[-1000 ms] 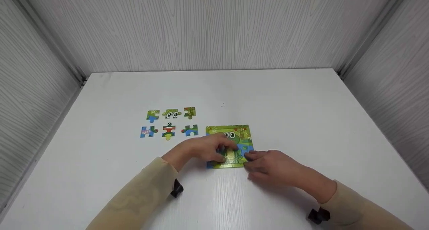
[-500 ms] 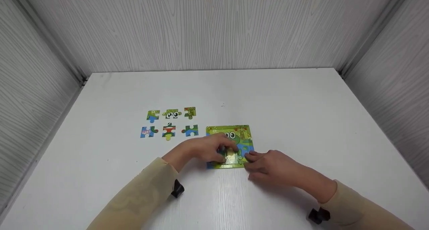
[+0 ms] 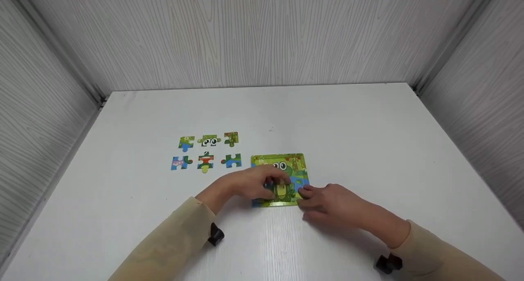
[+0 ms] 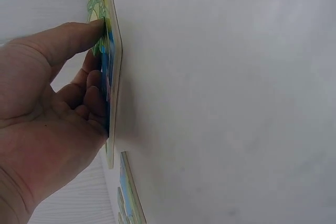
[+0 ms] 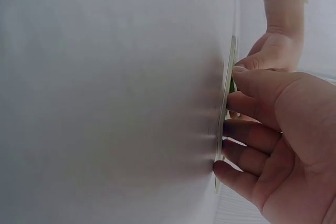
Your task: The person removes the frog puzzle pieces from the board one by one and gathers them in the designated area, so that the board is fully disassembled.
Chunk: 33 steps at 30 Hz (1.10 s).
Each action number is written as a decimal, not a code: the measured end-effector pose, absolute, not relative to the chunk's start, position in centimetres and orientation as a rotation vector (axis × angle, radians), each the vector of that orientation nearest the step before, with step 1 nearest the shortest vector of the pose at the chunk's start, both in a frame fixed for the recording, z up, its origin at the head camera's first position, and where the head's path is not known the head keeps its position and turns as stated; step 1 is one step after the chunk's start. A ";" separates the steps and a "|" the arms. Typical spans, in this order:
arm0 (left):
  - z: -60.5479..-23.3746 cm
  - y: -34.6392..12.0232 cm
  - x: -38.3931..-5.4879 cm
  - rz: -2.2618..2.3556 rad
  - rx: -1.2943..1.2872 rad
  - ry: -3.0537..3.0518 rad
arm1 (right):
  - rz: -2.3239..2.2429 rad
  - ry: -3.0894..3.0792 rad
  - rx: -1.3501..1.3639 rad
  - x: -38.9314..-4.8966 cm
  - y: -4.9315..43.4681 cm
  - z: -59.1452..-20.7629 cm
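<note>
A square frog puzzle board lies flat on the table in the head view. Over its lower part, my left hand pinches a puzzle piece with green and pale yellow print between thumb and fingers. The left wrist view shows that piece tilted up from the board's surface. Fingertips of my right hand rest against the board's right edge and lower right corner; the right wrist view has those fingers lightly bent along the edge. My left hand hides the board's left middle part.
Several loose puzzle pieces lie in two rows left of the board, among them one with eyes, a red-mouth piece and a blue-green piece. Pale wood-grain walls enclose the white table at back and sides.
The pinched piece shifts and tilts slightly under my left fingers, its glare fading so its yellow and green print shows. Both hands and the loose pieces stay almost in place.
</note>
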<state>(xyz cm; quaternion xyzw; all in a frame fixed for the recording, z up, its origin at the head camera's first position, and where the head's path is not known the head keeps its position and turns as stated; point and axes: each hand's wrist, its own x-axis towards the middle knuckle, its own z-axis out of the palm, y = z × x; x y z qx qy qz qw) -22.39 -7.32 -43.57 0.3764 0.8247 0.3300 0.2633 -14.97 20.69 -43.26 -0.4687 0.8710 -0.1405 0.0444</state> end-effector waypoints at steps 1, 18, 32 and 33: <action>-43.6 -7.4 -22.4 0.901 1.010 2.231 | -0.430 2.660 -1.427 -15.0 20.7 -43.3; -44.0 -7.5 -22.1 0.980 0.951 2.256 | -0.479 2.660 -1.383 -15.0 20.8 -43.4; -44.0 -7.5 -22.0 0.946 1.005 2.254 | -0.501 2.657 -1.348 -15.0 20.8 -43.6; -44.0 -7.5 -22.0 0.934 1.010 2.259 | -0.503 2.657 -1.347 -15.0 20.8 -43.6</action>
